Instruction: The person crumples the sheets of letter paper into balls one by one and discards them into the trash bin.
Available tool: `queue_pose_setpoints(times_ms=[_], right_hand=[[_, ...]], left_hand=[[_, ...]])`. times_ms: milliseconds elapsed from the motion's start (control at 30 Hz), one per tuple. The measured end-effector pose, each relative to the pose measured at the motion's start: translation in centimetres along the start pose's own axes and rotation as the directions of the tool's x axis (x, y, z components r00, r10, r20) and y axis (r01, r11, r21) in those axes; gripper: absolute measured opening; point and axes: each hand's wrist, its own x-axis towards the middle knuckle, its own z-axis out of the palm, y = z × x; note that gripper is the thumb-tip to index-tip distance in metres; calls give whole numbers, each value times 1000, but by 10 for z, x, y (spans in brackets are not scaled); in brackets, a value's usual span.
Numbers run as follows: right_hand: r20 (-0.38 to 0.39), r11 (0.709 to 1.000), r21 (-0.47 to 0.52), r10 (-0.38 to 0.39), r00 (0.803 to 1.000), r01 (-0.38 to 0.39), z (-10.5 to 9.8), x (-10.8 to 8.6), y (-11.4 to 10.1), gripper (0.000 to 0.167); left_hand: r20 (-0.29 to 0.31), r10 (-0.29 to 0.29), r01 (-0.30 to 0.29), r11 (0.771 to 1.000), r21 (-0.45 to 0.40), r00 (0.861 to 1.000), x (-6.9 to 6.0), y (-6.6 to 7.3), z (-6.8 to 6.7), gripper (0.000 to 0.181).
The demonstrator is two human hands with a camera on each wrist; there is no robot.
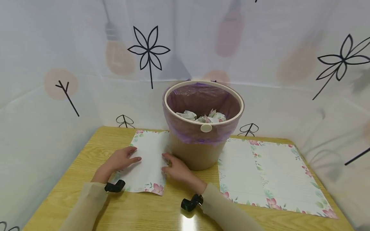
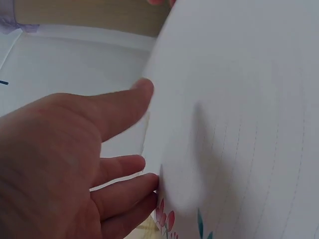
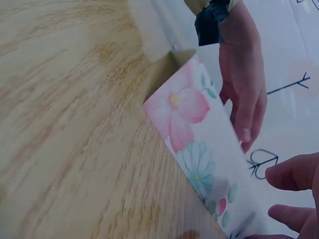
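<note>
A white sheet with a floral border (image 1: 148,160) lies on the table, its near edge slightly raised. At its left side is my left hand (image 1: 119,160), thumb and fingers apart; in the left wrist view the fingertips of that hand (image 2: 75,149) touch the edge of the lined paper (image 2: 239,99). My right hand (image 1: 180,170) is at the sheet's right side, beside the bin. The right wrist view has the right hand's fingers (image 3: 294,174) spread by the paper (image 3: 189,114), which stands bent up from the wood, and the left hand (image 3: 244,89) beyond it.
A beige bin (image 1: 192,157) with a purple liner stands behind my right hand, holding several crumpled papers (image 1: 212,118). Floral-bordered paper (image 1: 277,173) lies flat on the right of the wooden table (image 1: 138,211). A patterned cloth (image 1: 190,38) hangs behind and at both sides.
</note>
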Motion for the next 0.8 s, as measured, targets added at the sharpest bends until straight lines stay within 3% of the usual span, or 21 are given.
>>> queue_pose_setpoints(times_ms=[200, 467, 567, 800], right_hand=[[-27, 999, 50, 19, 999, -17, 1, 7, -1, 61], [-23, 990, 144, -12, 1000, 15, 3, 13, 1, 61], [-9, 969, 240, -54, 999, 54, 4, 14, 2, 62], [9, 893, 438, -121, 993, 105, 5, 15, -1, 62]], left_hand=[[25, 10, -9, 999, -43, 1000, 1, 9, -1, 78], [25, 20, -15, 981, -191, 999, -1, 24, 2, 92], [28, -3, 11, 960, -279, 1000, -2, 29, 5, 95], [-36, -48, 25, 873, -487, 998, -7, 42, 14, 90]])
